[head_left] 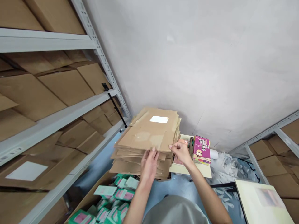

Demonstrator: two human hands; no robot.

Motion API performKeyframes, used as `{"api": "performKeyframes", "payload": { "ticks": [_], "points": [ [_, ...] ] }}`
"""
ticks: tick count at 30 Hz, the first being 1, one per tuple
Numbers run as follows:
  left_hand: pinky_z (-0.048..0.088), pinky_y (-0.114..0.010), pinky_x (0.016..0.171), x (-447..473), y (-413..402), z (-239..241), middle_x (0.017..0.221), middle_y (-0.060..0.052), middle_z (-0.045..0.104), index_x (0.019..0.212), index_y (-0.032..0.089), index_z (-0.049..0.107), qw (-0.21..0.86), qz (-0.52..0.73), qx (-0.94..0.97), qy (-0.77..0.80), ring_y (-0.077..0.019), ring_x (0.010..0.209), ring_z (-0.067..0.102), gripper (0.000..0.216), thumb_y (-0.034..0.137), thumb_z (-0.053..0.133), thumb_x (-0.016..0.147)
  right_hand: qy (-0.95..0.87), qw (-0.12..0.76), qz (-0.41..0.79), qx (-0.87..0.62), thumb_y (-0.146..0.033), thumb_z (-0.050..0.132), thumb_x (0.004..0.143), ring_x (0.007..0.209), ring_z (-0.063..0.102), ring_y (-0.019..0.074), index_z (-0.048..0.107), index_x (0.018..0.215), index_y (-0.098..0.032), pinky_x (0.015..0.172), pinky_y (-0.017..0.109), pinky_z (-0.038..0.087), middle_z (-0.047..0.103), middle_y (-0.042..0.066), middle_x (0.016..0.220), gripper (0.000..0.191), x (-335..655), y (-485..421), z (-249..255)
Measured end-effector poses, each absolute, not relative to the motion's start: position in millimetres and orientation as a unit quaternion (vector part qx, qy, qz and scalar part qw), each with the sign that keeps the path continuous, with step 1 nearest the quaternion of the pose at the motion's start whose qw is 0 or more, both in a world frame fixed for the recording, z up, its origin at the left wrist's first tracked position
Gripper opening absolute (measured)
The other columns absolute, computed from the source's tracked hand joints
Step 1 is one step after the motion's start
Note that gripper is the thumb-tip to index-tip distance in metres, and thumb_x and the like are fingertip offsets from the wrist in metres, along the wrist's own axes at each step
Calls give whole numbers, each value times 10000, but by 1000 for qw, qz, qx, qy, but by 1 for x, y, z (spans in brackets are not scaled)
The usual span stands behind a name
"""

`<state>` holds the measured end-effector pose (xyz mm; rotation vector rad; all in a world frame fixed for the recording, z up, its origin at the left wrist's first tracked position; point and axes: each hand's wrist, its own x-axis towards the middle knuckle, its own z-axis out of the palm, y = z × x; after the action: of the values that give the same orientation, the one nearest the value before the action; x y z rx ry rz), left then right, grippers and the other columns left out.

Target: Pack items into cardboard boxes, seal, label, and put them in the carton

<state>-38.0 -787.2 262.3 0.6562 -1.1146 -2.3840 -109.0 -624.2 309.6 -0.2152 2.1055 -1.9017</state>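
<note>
The unevenly layered cardboard stack (pixel 137 135) could slide if tugged, the right hand (pixel 182 152) clamping its near-right corner, the left hand's (pixel 149 163) grip apart against its front edge.

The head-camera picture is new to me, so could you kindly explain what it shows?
There is no machine here: a camera worn on a person's head looks forward and down at their two bare hands. The left hand has its fingers on the near edge of a stack of flattened cardboard, with a white label on top. The right hand is at the stack's near right corner; I cannot tell whether it grips. To the right, books lie on a pale table. Lower left are green and pink packets, and shelves of brown boxes stand on both sides.
</note>
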Motion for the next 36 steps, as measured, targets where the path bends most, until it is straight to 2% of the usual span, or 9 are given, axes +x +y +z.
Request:
{"api": "performKeyframes", "payload": {
  "ticks": [7,12,14,17,20,23,28,33,36],
  "points": [
    [535,-469,1224,-42,-731,288,1280,-42,813,1147,308,769,113,-844,152,-502,-281,1346,707,371,471,879,833,733,55,-678,6,-740,800,792,459,550,137,686,699,-238,432,262,470,611,-20,614,523,-54,-525,298],
    [545,-367,1165,-63,-655,307,1243,-52,818,1167,273,774,25,-833,96,-545,-259,1302,713,452,509,908,805,744,-160,-632,145,-746,801,792,654,698,213,760,826,-224,633,326,585,752,51,759,525,-34,-387,296],
    [571,-353,1103,-71,-620,311,1236,-71,814,1179,245,762,-6,-826,89,-557,-250,1239,730,506,538,914,795,739,-252,-588,213,-739,780,824,825,753,259,782,910,-210,771,373,618,807,101,903,536,-15,-325,295],
    [601,-364,1015,-81,-560,307,1146,-87,816,1131,203,738,-59,-807,91,-580,-244,1103,756,571,588,926,753,716,-325,-538,305,-736,732,861,1025,763,302,784,1047,-194,901,440,629,818,160,1129,575,27,-242,284],
    [608,-371,981,-84,-492,293,1069,-68,807,1078,200,717,-135,-781,68,-606,-234,1012,759,585,600,936,712,684,-350,-508,389,-742,709,862,1181,734,338,767,1174,-191,986,507,623,773,200,1318,636,79,-176,264],
    [602,-319,931,-80,-420,277,1098,-62,799,1109,210,714,-213,-750,26,-625,-216,998,750,597,596,934,710,652,-357,-499,446,-715,700,875,1249,719,356,736,1297,-182,1042,535,608,732,221,1415,681,133,-125,240],
    [595,-287,885,-74,-305,247,1090,-54,796,1225,241,685,-304,-676,-85,-666,-209,992,749,643,609,904,746,591,-379,-517,490,-608,740,859,1150,767,316,687,1389,-171,1087,518,594,808,180,1250,689,222,-59,208],
    [597,-430,1057,-68,-197,204,1252,-131,783,1230,215,705,-361,-560,-262,-698,-291,1164,746,677,700,826,773,539,-403,-494,551,-515,765,798,1119,769,302,740,1248,-191,1045,497,612,821,149,1197,554,297,-15,181],
    [595,-493,1073,-63,-146,176,1247,-159,780,1198,189,730,-341,-488,-344,-726,-313,1146,746,674,724,768,790,509,-406,-490,579,-491,773,766,1099,768,301,743,1102,-208,1010,484,619,825,138,1146,440,324,-2,164]
  ]
}}
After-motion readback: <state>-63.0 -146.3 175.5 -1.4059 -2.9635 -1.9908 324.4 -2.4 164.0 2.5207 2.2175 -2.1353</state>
